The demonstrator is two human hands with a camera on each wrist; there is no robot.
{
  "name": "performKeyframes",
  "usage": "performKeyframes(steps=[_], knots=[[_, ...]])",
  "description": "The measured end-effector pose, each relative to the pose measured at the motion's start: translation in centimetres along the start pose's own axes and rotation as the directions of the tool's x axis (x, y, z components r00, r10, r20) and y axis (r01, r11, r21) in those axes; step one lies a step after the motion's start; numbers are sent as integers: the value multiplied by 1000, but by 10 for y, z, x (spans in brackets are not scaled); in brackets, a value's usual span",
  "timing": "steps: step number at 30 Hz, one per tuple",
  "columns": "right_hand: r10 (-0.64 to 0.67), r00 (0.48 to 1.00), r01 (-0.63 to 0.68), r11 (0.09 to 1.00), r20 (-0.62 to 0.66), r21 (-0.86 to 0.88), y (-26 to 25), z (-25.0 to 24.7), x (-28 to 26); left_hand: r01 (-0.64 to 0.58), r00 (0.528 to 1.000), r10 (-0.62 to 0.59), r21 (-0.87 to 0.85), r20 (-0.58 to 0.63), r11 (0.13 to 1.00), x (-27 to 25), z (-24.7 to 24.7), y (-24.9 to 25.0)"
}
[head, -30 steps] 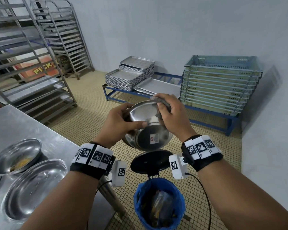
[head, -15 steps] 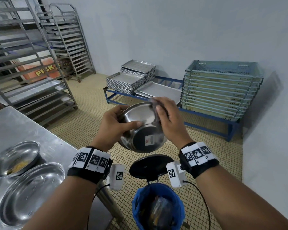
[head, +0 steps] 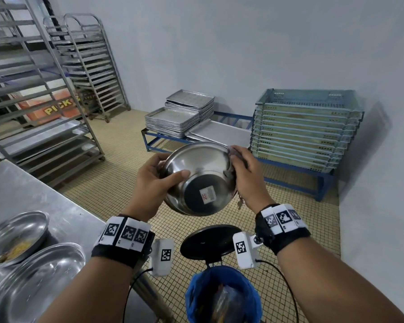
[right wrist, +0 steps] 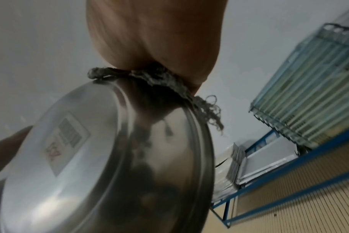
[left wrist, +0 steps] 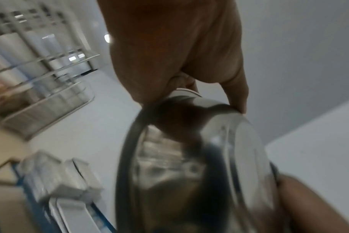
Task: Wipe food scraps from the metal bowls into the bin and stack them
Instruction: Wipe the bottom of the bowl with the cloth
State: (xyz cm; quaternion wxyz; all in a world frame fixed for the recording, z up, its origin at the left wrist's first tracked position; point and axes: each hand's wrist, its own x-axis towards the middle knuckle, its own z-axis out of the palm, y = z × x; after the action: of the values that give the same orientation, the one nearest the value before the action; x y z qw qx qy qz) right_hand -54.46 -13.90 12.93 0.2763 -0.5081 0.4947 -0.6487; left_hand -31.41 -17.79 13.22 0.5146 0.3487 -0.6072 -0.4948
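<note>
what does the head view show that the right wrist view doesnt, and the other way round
Only the head view shows the bin with its blue liner below the hands, the left hand gripping the rim, and two bowls on the steel table, one holding yellow scraps. Only the right wrist view shows the frayed threads of the grey cloth. Both show the held bowl with its underside sticker, the right hand and the stacked crates.

bowl in hand (head: 197,180): shiny polished steel, smooth, paper sticker on the base
rag (right wrist: 181,93): grey cloth, rough and frayed at the edges
table (head: 33,192): brushed steel, kinda dull, at 9 o'clock
bin liner (head: 222,297): glossy blue plastic, at 6
bin lid (head: 208,241): matt black
crates (head: 306,129): perforated plastic, at 2
floor (head: 117,183): small matt tiles
</note>
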Motion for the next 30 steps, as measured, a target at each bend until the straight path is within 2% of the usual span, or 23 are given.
performKeyframes(steps=[3, 6, 9, 11, 14, 16, 18, 19, 21, 22, 23, 26, 28, 30], knots=[[-23, 998, 25, 999, 55, -45, -6, -1, 9, -63, 993, 32, 268, 117, 961, 5, 1, 9], [-151, 979, 180, 958, 138, -222, -13, -1, 16, -161, 969, 72, 383, 237, 910, 11, 9, 25], [-235, 953, 288, 900, 193, -327, -18, 3, 15, -170, 958, 79, 322, 276, 931, 16, 17, 30], [-205, 966, 241, 932, 155, -270, -12, 0, 12, -136, 971, 79, 247, 227, 959, 15, 18, 28], [-68, 995, 79, 983, 67, -167, 4, -10, 4, -101, 988, 83, 142, 131, 985, 11, 10, 25], [-40, 998, 50, 983, 58, -176, 5, -12, -2, -65, 991, 50, 115, 128, 991, 10, 9, 25], [-95, 990, 118, 963, 105, -241, -5, -6, 0, -49, 985, 20, 168, 170, 984, 11, 15, 21], [-159, 977, 196, 936, 144, -293, -12, -2, 3, -49, 982, 12, 192, 187, 980, 11, 20, 20], [-270, 933, 348, 846, 238, -403, -24, 8, 10, -53, 982, 20, 177, 187, 983, 9, 28, 21], [-281, 928, 363, 833, 246, -417, -25, 9, 14, -55, 986, 30, 150, 166, 987, 8, 28, 22], [-263, 941, 330, 857, 214, -396, -24, 8, 17, -56, 991, 39, 123, 131, 991, 9, 26, 24], [-84, 992, 99, 979, 93, -179, -11, -4, 15, -62, 998, 62, 18, 17, 998, 9, 11, 29], [-28, 998, 38, 984, 61, -174, -4, -8, 12, -57, 998, 57, -14, -1, 998, 10, 6, 29], [-26, 997, 39, 982, 68, -187, -9, -2, 11, -44, 998, 43, 31, 40, 999, 7, 11, 27]])
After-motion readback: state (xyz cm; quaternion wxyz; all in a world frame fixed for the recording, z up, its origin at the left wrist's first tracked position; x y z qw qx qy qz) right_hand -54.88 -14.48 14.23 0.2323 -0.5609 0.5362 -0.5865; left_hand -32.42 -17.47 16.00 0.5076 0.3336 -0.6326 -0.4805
